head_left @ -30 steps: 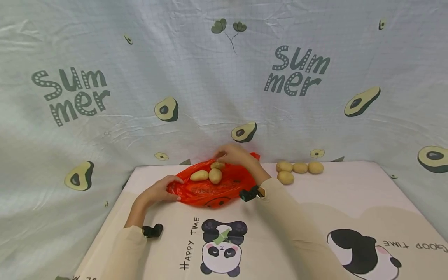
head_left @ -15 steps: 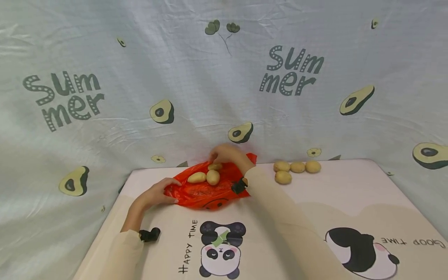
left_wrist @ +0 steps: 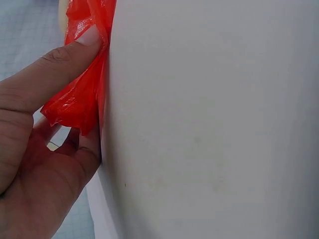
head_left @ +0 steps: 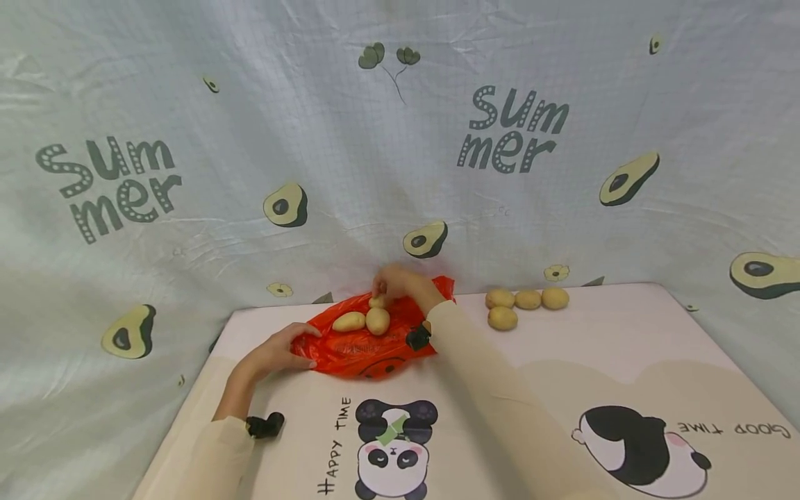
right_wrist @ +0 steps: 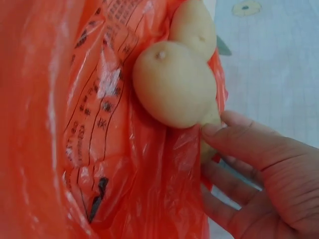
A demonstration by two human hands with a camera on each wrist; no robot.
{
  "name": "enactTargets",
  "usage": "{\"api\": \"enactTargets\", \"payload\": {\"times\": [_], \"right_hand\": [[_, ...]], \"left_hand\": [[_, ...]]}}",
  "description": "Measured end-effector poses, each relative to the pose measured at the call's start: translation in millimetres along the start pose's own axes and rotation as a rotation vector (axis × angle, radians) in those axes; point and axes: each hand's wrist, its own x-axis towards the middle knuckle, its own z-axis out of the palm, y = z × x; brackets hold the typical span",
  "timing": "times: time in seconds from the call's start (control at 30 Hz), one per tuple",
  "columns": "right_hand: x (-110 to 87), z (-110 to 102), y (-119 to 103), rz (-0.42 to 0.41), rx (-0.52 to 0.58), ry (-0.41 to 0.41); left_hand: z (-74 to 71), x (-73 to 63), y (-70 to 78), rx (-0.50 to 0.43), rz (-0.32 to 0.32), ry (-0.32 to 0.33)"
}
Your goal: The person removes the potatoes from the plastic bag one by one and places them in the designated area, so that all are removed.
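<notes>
Light in here soft, even, fairly bright; faint shadow on the table (head_left: 594,340) beside the right sleeve (head_left: 494,389). Head view looks stretched toward the edges. Left wrist view dim, greyish, soft. Right wrist view: glare flecks on the red bag (right_wrist: 119,154) (nearest fold, far left, blurred).

On the far hanging cloth (head_left: 350,139), you can read "SUMMER" twice, left and right. On the tabletop (head_left: 625,326), read "HAPPY TIME" near left, sideways, and "GOOD TIME" near right, inverted. The red bag (head_left: 369,351) carries print too small to read.
</notes>
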Motion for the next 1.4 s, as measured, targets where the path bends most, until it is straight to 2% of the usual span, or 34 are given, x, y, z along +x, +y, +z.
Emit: {"api": "enactTargets", "payload": {"times": [0.4, 0.73, 0.83, 1.0, 1.2, 1.4], "right_hand": [[1.7, 1.8, 1.1, 0.038, 0.053, -0.064], [10.0, 6.6, 5.4, -0.021, -0.096, -0.04], [8.3, 3.5, 4.2, -0.023, -0.097, -0.025], [1.5, -7.8, 2.3, -0.079, -0.108, 0.011], [-5.0, -17.2, 2.5, -0.173, -0.05, 0.011], [-7.1, -18.5, 5.8, -0.228, -0.022, 0.006]], "left_hand": [[-0.4, 1.7, -2.0, 0.032, 0.021, 0.003], [0.0, 3.1, -1.6, 0.047, 0.037, 0.006], [-0.6, 4.2, -1.2, 0.054, 0.026, 0.005], [-0.9, 4.5, -0.8, 0.058, -0.011, -0.001], [-0.7, 4.0, -0.3, 0.053, -0.014, -0.001], [0.0, 2.7, 0.2, 0.049, -0.009, 0.003]]}}
